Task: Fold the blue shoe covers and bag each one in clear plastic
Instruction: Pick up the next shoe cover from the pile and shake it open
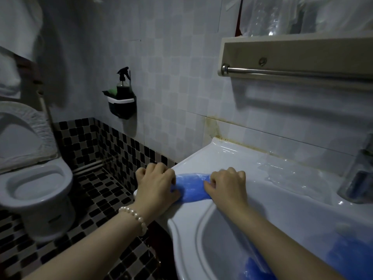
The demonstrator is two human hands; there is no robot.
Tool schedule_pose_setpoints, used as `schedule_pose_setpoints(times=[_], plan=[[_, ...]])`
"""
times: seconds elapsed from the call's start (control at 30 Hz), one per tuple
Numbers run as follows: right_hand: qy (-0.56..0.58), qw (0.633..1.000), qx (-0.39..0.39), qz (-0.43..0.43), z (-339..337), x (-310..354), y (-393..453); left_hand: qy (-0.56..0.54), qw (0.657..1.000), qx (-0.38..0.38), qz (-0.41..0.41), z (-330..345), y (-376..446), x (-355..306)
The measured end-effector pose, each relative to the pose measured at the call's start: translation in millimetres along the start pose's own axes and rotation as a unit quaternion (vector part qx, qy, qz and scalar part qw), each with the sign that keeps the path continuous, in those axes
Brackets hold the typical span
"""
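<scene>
A blue shoe cover (191,187) lies bunched on the left rim of the white sink (232,158). My left hand (156,183) grips its left end with curled fingers, a pearl bracelet on the wrist. My right hand (227,183) pinches its right end, knuckles up. Clear plastic bags (292,174) lie flat on the sink's back ledge, just right of my right hand. More blue shoe covers (343,257) sit blurred at the sink's near right, partly behind my right forearm.
A toilet (38,184) with raised lid stands at the left over a black checkered tile floor. A wall caddy with a spray bottle (122,98) hangs on the tiles. A shelf with a metal towel bar (298,72) is above the sink. The faucet (357,174) is at the right edge.
</scene>
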State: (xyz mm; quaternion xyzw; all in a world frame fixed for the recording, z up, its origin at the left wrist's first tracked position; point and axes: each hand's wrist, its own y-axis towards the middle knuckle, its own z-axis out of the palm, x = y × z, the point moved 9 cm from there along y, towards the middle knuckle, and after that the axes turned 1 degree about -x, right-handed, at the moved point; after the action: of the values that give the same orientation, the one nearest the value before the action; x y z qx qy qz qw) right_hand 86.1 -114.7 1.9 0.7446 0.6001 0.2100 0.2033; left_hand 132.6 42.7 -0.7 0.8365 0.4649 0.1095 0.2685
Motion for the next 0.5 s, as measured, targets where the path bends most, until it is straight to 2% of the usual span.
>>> schedule_pose_setpoints(times=[0.07,0.13,0.17,0.23,0.33,0.5], plan=[[0.035,0.999,-0.035,0.012,0.2,-3.1,0.4,-0.019,0.998,-0.033,0.059,-1.2,2.1,-9.8],[0.11,0.993,0.023,0.027,11.4,-5.2,2.2,-0.083,0.992,0.003,0.091,5.2,7.5,-21.1],[0.16,0.984,0.064,0.039,18.9,-7.1,1.8,-0.145,0.987,0.024,0.065,7.3,11.0,-19.6],[0.246,0.959,0.124,0.067,29.6,-10.4,0.0,-0.286,0.955,0.064,-0.038,18.0,14.7,-7.7],[0.289,0.944,0.144,0.074,33.4,-7.8,-1.6,-0.4,0.904,0.028,-0.15,20.2,16.6,12.3],[0.26,0.961,0.083,0.037,26.4,-1.0,4.4,-0.268,0.948,0.116,-0.127,30.7,13.5,9.9]])
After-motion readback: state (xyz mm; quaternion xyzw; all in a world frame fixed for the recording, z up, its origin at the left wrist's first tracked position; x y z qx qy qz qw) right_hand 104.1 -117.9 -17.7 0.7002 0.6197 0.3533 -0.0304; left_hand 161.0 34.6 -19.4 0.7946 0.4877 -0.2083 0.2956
